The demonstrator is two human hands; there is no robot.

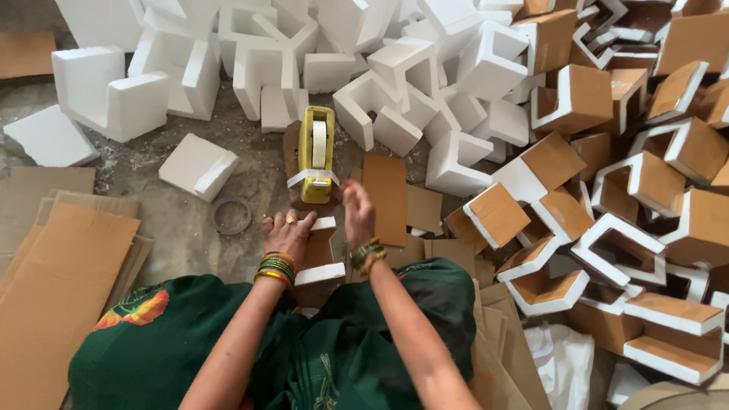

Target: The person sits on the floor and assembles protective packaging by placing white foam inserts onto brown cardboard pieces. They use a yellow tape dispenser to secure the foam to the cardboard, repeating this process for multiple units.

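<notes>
My left hand (288,231) grips the foam corner (319,262) below the tape dispenser (317,156); right hand (358,212) fingers loose, empty. Risk: tape strip (311,177) sticks crooked if foam shifts.

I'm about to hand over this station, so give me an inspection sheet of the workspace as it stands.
Surface: bare grey floor, dusty with white crumbs.
Job's things: foam corner piece faced with cardboard, in front of the person; yellow tape dispenser just beyond it.
Clutter: plain white foam pieces heaped ahead; cardboard-faced pieces piled at right; flat cardboard sheets at left; empty tape ring.
Hands: left hand on the corner piece; right hand raised by the dispenser.
Cables: nothing seen.
Surroundings: nothing seen beyond the piles.
</notes>
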